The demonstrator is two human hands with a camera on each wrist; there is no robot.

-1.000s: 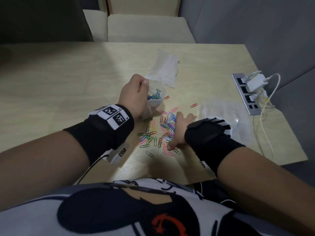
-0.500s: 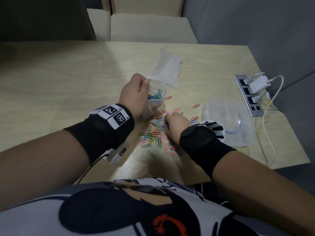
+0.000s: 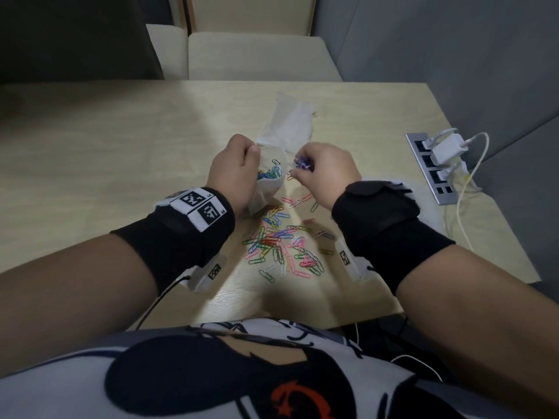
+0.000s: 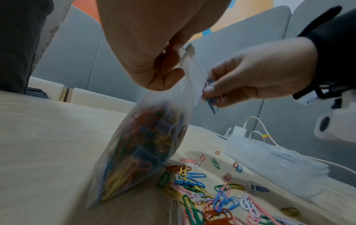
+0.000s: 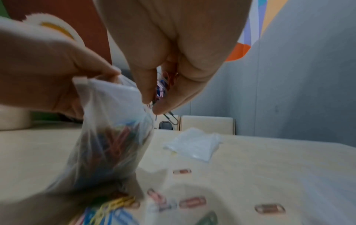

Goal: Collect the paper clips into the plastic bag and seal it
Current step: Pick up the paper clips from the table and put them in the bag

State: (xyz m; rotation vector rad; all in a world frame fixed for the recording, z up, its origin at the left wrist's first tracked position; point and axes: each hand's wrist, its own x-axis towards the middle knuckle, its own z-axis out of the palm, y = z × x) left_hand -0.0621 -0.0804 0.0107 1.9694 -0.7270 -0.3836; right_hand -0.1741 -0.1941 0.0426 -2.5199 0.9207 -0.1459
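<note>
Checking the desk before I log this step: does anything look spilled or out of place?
Yes: many coloured paper clips lie scattered loose on the pale wooden table, beside the clear plastic bag held by the left hand. One clip dangles from the right hand.

Surfaces: thin plastics and coated clips on a matt wood-grain desk.
Plastic bag [image 4: 146, 141]: clear, slightly frosted film, soft and creased, faint sheen; thicker whitish strip at the mouth. Paper clips [image 3: 281, 243]: smooth, bright colour coating, mild gloss; whether metal lies under the coating cannot be told. Desk [image 3: 121, 152]: pale wood-grain top, matt, smooth, fine streaks. Second bag [image 3: 289, 122] toward the far edge: cloudy white, wrinkled plastic film. Container [image 4: 273, 161] toward the right edge: translucent plastic, ribbed side, dull shine. Power strip [image 3: 429, 167] at the right edge: brushed grey, metal-like face; white glossy plastic plugs. Wrist bands [image 3: 181, 237]: black matt cloth.
</note>
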